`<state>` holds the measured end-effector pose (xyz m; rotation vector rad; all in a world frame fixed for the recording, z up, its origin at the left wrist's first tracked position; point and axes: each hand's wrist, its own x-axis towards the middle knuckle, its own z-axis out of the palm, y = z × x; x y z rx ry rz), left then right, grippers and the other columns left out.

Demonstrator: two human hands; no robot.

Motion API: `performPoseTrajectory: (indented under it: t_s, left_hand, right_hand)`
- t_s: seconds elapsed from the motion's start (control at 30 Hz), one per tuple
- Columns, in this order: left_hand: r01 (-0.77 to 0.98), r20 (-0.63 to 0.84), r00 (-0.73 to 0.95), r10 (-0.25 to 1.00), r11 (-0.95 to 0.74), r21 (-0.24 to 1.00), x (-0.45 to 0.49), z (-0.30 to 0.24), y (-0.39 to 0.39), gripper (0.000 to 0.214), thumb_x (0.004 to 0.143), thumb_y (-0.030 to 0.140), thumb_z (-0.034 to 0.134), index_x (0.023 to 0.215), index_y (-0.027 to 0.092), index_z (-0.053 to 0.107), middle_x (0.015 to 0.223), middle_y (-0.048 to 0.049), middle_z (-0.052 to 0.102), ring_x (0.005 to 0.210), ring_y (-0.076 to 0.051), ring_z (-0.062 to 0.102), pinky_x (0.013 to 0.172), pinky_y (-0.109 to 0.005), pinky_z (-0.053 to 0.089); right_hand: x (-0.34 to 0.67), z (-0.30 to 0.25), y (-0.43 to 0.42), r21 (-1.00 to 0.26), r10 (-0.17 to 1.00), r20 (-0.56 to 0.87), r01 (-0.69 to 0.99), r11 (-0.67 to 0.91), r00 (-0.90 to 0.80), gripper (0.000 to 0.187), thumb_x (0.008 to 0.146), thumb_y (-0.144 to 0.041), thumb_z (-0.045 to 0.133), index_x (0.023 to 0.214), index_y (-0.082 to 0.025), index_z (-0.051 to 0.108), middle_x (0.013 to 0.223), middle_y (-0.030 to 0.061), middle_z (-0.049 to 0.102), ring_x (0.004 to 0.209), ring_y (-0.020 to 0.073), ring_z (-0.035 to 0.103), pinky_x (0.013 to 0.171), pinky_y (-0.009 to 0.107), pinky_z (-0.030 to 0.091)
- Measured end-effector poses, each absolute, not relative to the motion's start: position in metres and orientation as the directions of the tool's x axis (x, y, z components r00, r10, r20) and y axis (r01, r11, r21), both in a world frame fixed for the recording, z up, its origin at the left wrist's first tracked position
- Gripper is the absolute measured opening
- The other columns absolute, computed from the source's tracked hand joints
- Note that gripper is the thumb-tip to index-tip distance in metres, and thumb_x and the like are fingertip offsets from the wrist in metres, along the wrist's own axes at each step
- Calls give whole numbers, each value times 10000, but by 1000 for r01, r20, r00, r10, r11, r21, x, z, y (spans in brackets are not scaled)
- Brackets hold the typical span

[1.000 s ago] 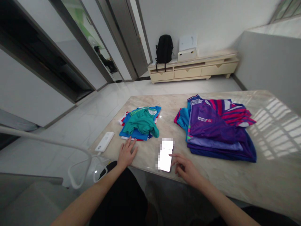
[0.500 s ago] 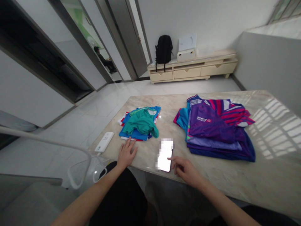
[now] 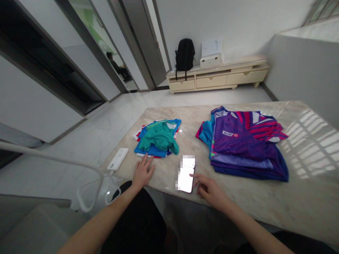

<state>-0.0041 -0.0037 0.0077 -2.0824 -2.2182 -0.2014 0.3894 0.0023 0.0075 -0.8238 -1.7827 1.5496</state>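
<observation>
A phone (image 3: 185,178) with a bright, partly blurred-out screen lies flat near the table's front edge. My right hand (image 3: 209,188) is at its right side, index finger stretched over the screen and the other fingers loosely curled. Nothing is held in it; whether the fingertip touches the glass I cannot tell. To the left, my left hand (image 3: 143,171) rests flat on the table with fingers spread, its tips at the near edge of a small clothes pile topped by a crumpled green garment (image 3: 159,137). Right of the phone sits a bigger pile of sports shirts, a purple shirt (image 3: 233,141) uppermost.
A white power bank (image 3: 118,159) with a cable lies at the marble table's (image 3: 189,121) left edge. A pale curved tube (image 3: 53,152) crosses the lower left. Beyond, a black backpack (image 3: 184,54) and white boxes (image 3: 210,53) stand on a low cabinet (image 3: 212,82). A person (image 3: 118,67) sits beyond the doorway.
My right index fingertip has shifted slightly up the phone screen. My left hand and the clothes piles stay as they were.
</observation>
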Motion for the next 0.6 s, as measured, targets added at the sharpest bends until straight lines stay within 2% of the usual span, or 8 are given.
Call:
performPoseTrajectory:
  t_s: [0.3, 0.6]
  left_hand:
    - [997, 159, -65, 985, 60, 39, -4, 8, -4, 563, 1039, 422, 448, 1568, 230, 426, 1695, -134, 266, 1530, -334, 339, 1210, -611, 302]
    - [997, 156, -67, 985, 62, 41, -3, 8, -3, 570, 1037, 429, 442, 1576, 245, 411, 1699, -124, 259, 1533, -319, 337, 1222, -601, 284]
  right_hand:
    - [389, 13, 3, -991, 783, 72, 42, 124, -618, 370, 766, 63, 419, 877, -197, 657, 1373, 64, 640, 635, 83, 652, 600, 243, 517]
    - [390, 12, 3, -990, 784, 62, 60, 125, -618, 352, 777, 52, 428, 884, -196, 655, 1408, 80, 619, 630, 85, 657, 607, 254, 526]
